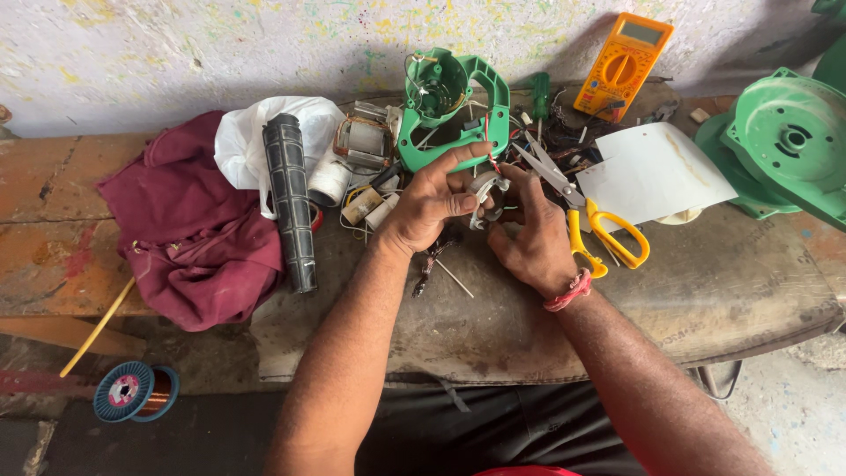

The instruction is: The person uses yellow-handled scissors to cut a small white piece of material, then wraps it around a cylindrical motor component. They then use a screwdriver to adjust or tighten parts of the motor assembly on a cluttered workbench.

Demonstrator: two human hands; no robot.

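both hands are working a small metal clip [486, 189] just in front of the green tool housing [454, 110] on the table [705, 300]. left hand [429, 204] grip is pinching it; right hand [531, 236] fingers are pressing against it. next move is likely needing a steady, fine hold.

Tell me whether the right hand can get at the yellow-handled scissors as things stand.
Probably yes. The scissors lie open on the bench right beside the right hand, with nothing on top, though its fingers are busy on a small metal part.
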